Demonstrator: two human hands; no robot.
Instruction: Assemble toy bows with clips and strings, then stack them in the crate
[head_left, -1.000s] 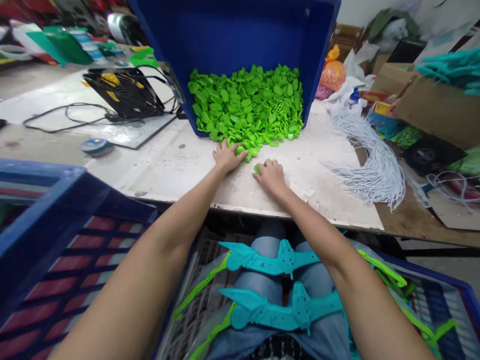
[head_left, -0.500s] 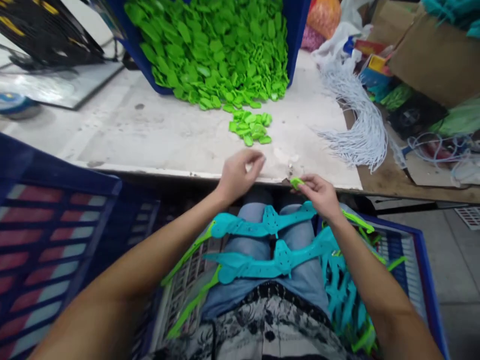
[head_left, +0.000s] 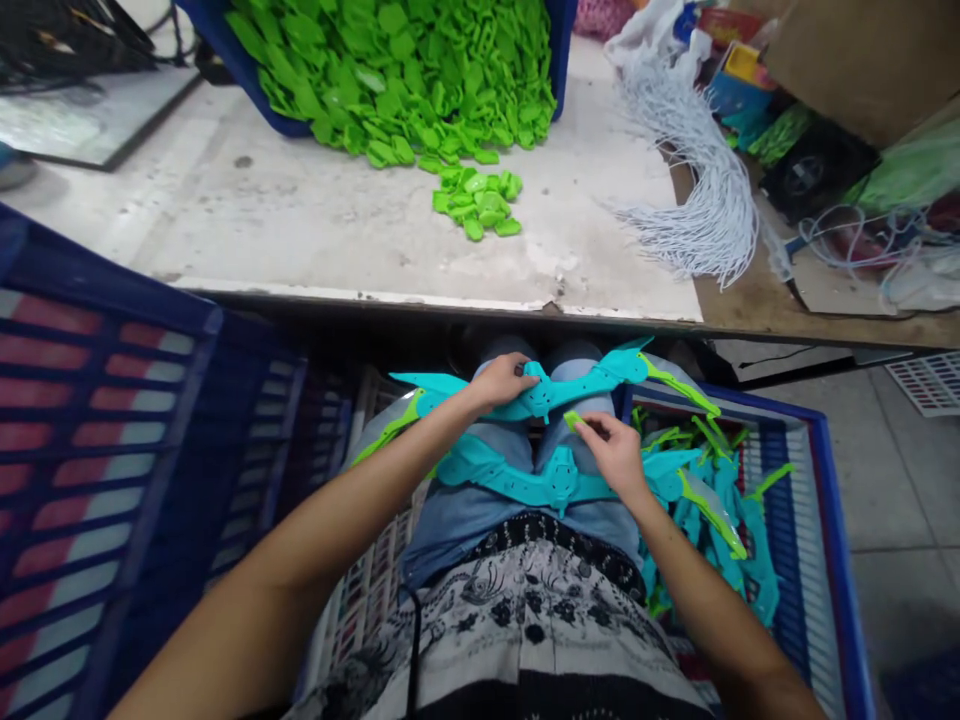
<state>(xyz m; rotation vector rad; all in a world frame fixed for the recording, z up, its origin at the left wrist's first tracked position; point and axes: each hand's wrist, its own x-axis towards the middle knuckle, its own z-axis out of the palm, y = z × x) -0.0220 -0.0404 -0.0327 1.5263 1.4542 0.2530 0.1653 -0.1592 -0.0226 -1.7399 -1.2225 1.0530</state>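
Observation:
Two long teal plastic bow-shaped parts lie across my lap. My left hand (head_left: 501,381) is closed on the upper teal part (head_left: 570,385) near its middle. My right hand (head_left: 613,450) pinches a small green plastic piece (head_left: 573,420) just above the lower teal part (head_left: 540,480). On the table a small heap of the same green pieces (head_left: 477,200) lies in front of a tipped blue bin (head_left: 217,40) that spills many more green pieces (head_left: 397,80).
A blue crate (head_left: 795,520) at my right holds several teal and green parts. Another blue crate (head_left: 112,420) stands at my left. White cords (head_left: 697,200) lie on the worn white table (head_left: 300,230); boxes and clutter sit at the far right.
Both hands came back from the table edge down to my lap. The left hand took hold of the upper teal part; the right hand still carries the green piece. The view tilted downward.

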